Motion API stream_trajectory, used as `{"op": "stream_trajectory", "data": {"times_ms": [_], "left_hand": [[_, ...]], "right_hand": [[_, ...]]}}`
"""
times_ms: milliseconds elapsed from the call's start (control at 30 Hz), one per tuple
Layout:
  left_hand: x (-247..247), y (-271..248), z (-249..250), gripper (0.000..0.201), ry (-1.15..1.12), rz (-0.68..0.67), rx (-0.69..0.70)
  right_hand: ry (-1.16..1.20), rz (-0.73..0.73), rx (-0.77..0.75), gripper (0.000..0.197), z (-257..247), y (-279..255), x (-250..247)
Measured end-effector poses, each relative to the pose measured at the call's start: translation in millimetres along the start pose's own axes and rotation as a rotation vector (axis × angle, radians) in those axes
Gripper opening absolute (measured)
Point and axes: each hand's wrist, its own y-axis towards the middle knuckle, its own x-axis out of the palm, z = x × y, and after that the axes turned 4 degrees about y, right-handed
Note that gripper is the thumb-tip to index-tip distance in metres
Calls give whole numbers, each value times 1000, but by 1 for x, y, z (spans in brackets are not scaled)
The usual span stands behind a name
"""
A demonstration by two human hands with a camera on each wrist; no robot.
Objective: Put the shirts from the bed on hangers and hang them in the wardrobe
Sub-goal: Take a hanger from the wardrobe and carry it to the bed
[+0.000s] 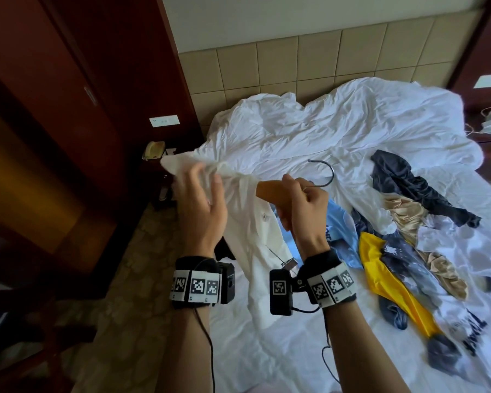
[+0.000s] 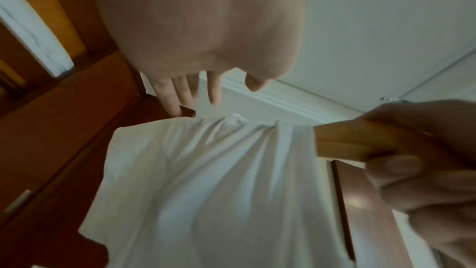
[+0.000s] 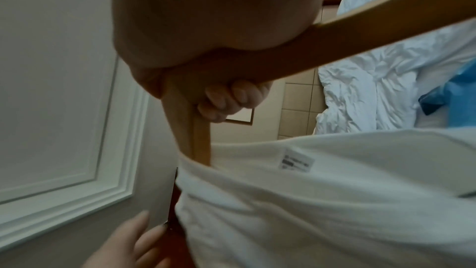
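Shirts: a pile point(image 1: 403, 251) still lies on the bed point(image 1: 309, 131); none hung. White shirt point(image 1: 250, 222), beside that pile, is half on your wooden hanger point(image 1: 270, 191). Right hand point(image 1: 306, 205) clamps the hanger; left hand point(image 1: 201, 205) open-fingered at the shoulder.

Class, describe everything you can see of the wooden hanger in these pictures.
The wooden hanger looks like light, honey-coloured wood with flat arms meeting at an angle and a curved metal hook on top. The right hand grips it at the junction, held up over the bed. One arm is inside the white shirt, which hangs from it; the other arm is bare. The left hand, fingers spread, is at the shirt's shoulder.
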Motion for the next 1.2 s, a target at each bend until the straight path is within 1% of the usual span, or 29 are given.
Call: {"op": "stream_trajectory", "data": {"times_ms": [33, 67, 133, 200, 267, 333, 367, 433, 500, 533, 567, 600, 633, 667, 733, 767, 800, 833, 867, 933, 1000, 1067, 1133, 1200], "left_hand": [[0, 5, -6, 46, 100, 50, 25], [-1, 9, -10, 52, 180, 48, 33], [-3, 14, -11, 53, 268, 17, 56], [-3, 12, -5, 57, 269, 28, 137], [0, 8, 10, 73, 233, -3, 210], [6, 0, 29, 81, 117, -104, 231], [8, -2, 38, 84, 11, -154, 217], [10, -6, 49, 92, -252, -256, 115], [11, -9, 50, 102, -485, -373, -15], [9, -9, 50, 101, -585, -413, -61], [7, -7, 48, 97, -650, -426, -86], [5, -4, 45, 95, -669, -407, -82], [2, -2, 42, 92, -627, -348, -55], [-1, 2, 37, 86, -538, -253, -7], [-8, 13, 23, 63, -298, -26, 86], [-12, 18, 13, 57, -153, 63, 86], [-18, 24, 4, 56, 15, 117, 59], [-22, 27, -5, 58, 187, 126, 19], [-26, 28, -12, 60, 326, 98, -18], [-29, 25, -20, 62, 449, 31, -21], [-30, 21, -20, 62, 472, 12, 41], [-29, 17, -16, 59, 480, -7, 121], [-24, 13, -8, 62, 442, -58, 195], [-15, 7, 5, 70, 368, -135, 255]], "right_hand": [[18, -35, -3, 52, -1, 0, -3], [32, -69, -9, 52, -1, 1, -6], [70, -136, -29, 46, -4, 0, -7], [87, -193, -44, 39, -8, 0, -4], [70, -227, -46, 29, -10, -2, 2], [54, -243, -44, 27, -8, -4, 9], [53, -252, -50, 24, -7, -6, 12], [54, -267, -46, 20, -5, -7, 14], [41, -258, -7, 25, -1, -5, 12], [37, -261, 11, 27, 1, -3, 10], [38, -268, 22, 30, 2, -2, 8], [38, -272, 24, 32, 1, -1, 7], [38, -270, 18, 34, 0, -1, 6], [47, -263, 9, 34, -1, -1, 5], [91, -273, 8, 26, -4, 0, 3], [99, -288, 9, 31, -5, -1, 2], [94, -301, 11, 43, -6, 0, 2], [89, -311, 21, 50, -7, 0, 1], [86, -316, 28, 52, -9, 1, 1], [80, -317, 40, 46, -9, 2, 2], [94, -304, 59, 39, -9, 3, 3], [98, -298, 77, 37, -7, 2, 4], [81, -297, 77, 40, -7, 0, 7], [51, -293, 55, 46, -8, -3, 12]]}}
